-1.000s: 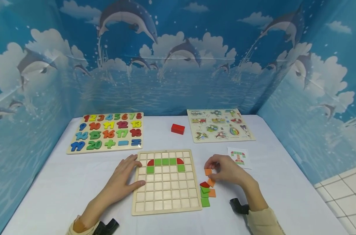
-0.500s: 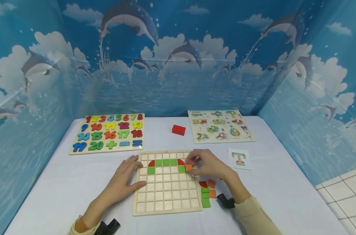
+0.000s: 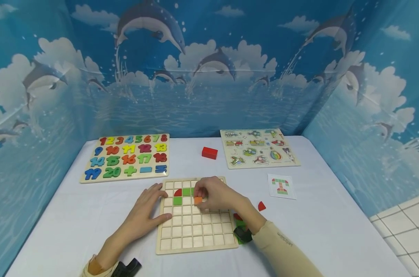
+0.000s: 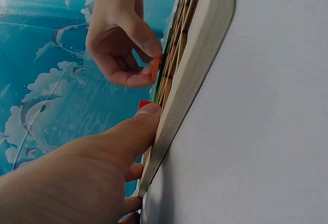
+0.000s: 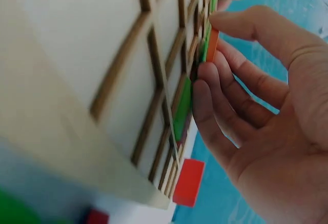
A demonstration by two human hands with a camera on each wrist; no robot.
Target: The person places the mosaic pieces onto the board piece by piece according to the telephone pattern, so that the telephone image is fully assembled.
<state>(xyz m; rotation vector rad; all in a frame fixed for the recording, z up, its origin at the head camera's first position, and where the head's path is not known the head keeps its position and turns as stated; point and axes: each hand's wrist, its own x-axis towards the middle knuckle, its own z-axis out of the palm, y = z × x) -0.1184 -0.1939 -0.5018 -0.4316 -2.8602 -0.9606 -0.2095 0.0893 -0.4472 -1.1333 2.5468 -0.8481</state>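
My right hand (image 3: pixel 218 193) pinches an orange square tile (image 3: pixel 198 200) between thumb and fingers, close over the wooden grid board (image 3: pixel 187 222). In the right wrist view the orange tile (image 5: pixel 212 45) stands on edge beside a green tile. On the board's upper left sit a red quarter-circle tile (image 3: pixel 178 192), a green tile (image 3: pixel 177 201) below it, and more green (image 3: pixel 186 191) along the row; my right hand hides the pieces further right. My left hand (image 3: pixel 143 209) rests at the board's left edge, thumb (image 4: pixel 146 110) on the rim.
Loose green and red tiles (image 3: pixel 240 222) lie right of the board, partly under my right wrist. A red piece (image 3: pixel 261 206) and pattern card (image 3: pixel 281 186) lie further right. Behind are a number puzzle (image 3: pixel 128 157), red block (image 3: pixel 209 152) and vehicle puzzle (image 3: pixel 259 148).
My right hand has picked up the orange tile from the loose pieces and carried it left over the board's middle. The left hand stays at the board's left edge.
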